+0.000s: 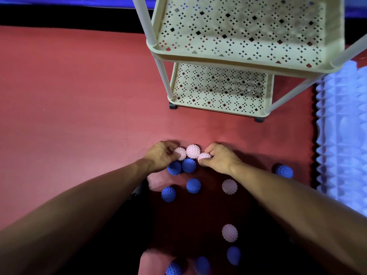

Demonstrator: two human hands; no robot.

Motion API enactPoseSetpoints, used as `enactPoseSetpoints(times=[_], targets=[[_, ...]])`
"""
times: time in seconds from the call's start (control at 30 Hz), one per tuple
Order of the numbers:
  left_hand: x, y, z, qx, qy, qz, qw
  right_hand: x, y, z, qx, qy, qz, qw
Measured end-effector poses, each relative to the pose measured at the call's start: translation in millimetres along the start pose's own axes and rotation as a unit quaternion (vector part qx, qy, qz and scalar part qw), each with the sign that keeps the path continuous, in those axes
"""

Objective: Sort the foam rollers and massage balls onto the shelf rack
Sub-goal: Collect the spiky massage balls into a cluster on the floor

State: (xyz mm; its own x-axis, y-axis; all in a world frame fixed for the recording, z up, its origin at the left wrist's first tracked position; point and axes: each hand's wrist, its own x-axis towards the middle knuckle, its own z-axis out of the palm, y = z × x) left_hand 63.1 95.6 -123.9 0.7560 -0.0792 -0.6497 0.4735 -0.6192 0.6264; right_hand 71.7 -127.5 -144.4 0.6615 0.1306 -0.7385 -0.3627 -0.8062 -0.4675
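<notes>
Spiky massage balls lie scattered on a red mat (pixel 79 96). My left hand (pixel 161 155) curls around a pink ball (pixel 181 153). My right hand (pixel 219 157) pinches another pink ball (pixel 204 157). A third pink ball (pixel 193 151) sits between them, touching both. Two blue balls (pixel 188 165) lie just below my left hand. More blue balls (pixel 193 185) and pink balls (pixel 229 186) lie nearer to me. The cream perforated shelf rack (pixel 218 56) stands beyond the hands, both visible shelves bare.
A lone blue ball (pixel 284 171) lies at the mat's right edge. A pale blue ridged foam piece (pixel 341 135) lies along the right side. The rack stands on small black wheels (pixel 173 106). Open mat stretches to the left.
</notes>
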Motion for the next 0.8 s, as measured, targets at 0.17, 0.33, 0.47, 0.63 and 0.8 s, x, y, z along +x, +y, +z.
enactPoseSetpoints(times=[0.17,0.33,0.47,0.63,0.8], targets=[[-8.0,-13.5,-3.2,0.023,0.001,-0.016,1.0,-2.3,1.7,-2.7,0.007,-0.023,-0.023,0.999],[-30.3,-38.0,-10.5,0.155,-0.069,-0.052,0.984,-11.7,14.7,-24.4,-0.067,-0.044,-0.055,0.995],[-48.8,-50.3,-1.9,0.273,-0.182,-0.034,0.944,-21.1,29.1,-27.4,-0.261,-0.137,-0.069,0.953],[-53.3,-56.0,14.8,0.274,-0.208,-0.03,0.938,-22.4,43.8,-14.0,-0.313,-0.167,-0.082,0.931],[-50.8,-57.6,16.4,0.227,-0.149,-0.067,0.96,-18.7,37.6,-17.0,-0.176,-0.119,-0.062,0.975]])
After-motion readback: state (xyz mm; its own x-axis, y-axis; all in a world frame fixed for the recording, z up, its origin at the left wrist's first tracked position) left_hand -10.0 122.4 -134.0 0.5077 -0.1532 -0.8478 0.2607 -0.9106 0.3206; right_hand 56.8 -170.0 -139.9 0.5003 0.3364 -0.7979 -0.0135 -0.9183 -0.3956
